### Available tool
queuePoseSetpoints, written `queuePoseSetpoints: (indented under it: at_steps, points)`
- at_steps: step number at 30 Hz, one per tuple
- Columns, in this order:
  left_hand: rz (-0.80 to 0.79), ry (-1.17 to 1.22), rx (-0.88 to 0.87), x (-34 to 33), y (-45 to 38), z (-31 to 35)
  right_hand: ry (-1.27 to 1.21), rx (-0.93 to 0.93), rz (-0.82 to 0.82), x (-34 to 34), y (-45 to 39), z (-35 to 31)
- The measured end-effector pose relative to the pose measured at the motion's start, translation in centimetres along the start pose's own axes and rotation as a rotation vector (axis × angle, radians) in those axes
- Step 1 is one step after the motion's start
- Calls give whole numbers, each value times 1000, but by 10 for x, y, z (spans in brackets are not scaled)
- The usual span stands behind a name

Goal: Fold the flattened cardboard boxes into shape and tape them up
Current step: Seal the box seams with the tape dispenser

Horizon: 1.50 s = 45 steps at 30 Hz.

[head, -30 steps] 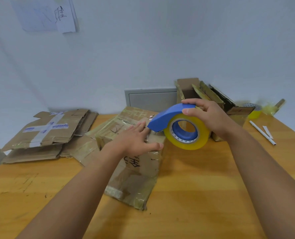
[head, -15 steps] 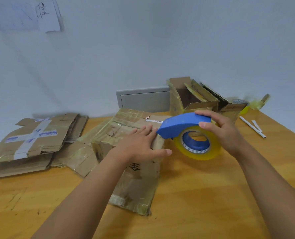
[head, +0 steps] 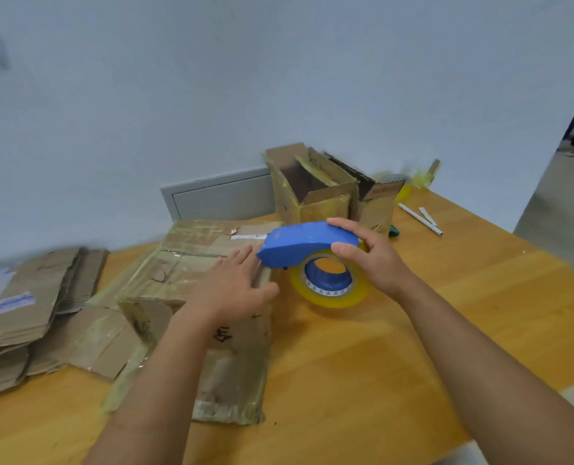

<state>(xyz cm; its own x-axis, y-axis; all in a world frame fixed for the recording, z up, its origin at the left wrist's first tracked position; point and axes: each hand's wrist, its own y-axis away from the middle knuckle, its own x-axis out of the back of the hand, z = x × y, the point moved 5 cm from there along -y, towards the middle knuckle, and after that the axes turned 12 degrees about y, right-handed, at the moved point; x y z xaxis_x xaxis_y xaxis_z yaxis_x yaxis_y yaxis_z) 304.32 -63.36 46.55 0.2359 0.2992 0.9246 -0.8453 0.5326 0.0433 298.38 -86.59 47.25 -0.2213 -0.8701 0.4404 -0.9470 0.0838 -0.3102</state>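
Observation:
A folded-up cardboard box [head: 178, 270] stands in the middle of the wooden table [head: 446, 323], its top flaps closed and covered in old clear tape. My left hand [head: 235, 286] lies flat on the box's top near its right edge, fingers straight. My right hand [head: 369, 253] grips a blue tape dispenser [head: 299, 241] holding a yellow tape roll [head: 329, 283]. The dispenser's front tip sits at the box's upper right edge, just beside my left fingertips.
Flattened cardboard boxes [head: 24, 297] lie stacked at the left. Two open-topped boxes [head: 316, 189] stand at the back by the wall. A white pen [head: 419, 218] and a yellow tape roll [head: 403, 186] lie at the far right. The table's right edge drops to the floor.
The view has shifted right and down. My right hand has brought the dispenser lower and closer to the box's right edge; my left hand stays flat on the box top.

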Motion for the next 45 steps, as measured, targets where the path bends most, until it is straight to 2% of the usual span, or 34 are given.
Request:
queuePoseSetpoints:
  at_steps: [9, 14, 18, 25, 31, 39, 45]
  points:
    - [50, 182, 184, 12, 7, 5, -10, 64, -64, 19, -5, 9]
    - [47, 218, 224, 11, 11, 13, 26, 78, -101, 44, 9, 24]
    - [70, 310, 259, 12, 8, 19, 95, 107, -144, 34, 12, 27]
    - [136, -3, 146, -4, -2, 28, 117, 110, -149, 21, 4, 27]
    - [124, 24, 114, -5, 2, 26, 108, 112, -157, 9, -5, 28]
    - [231, 14, 90, -6, -6, 24, 103, 78, -170, 10, -12, 36]
    - [223, 48, 113, -4, -7, 25, 88, 65, -165, 26, 0, 45]
